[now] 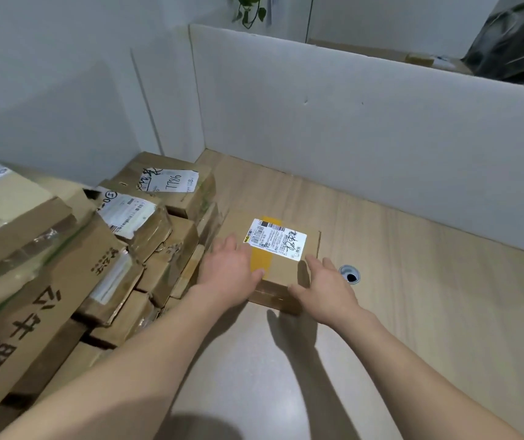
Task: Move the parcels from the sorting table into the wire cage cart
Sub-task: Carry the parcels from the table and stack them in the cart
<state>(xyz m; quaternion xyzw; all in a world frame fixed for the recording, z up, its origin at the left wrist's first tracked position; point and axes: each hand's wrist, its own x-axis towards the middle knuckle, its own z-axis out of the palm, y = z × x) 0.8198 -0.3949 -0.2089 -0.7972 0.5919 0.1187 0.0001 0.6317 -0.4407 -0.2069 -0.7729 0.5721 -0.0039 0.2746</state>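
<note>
Cardboard parcel [281, 265], flat, square; hands flank it.

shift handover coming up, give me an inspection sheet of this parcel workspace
surface: light wood-grain sorting table with a round cable grommet hole.
job's things: small cardboard parcel with yellow tape and a white label lies flat, apart from the parcel pile at left; wire cage cart not in view.
clutter: nothing seen.
grippers: left hand rests flat on the parcel's top; right hand is at its right edge, fingers relaxed.
cables: nothing seen.
surroundings: white partition panel behind the table, hanging plant above it.
</note>
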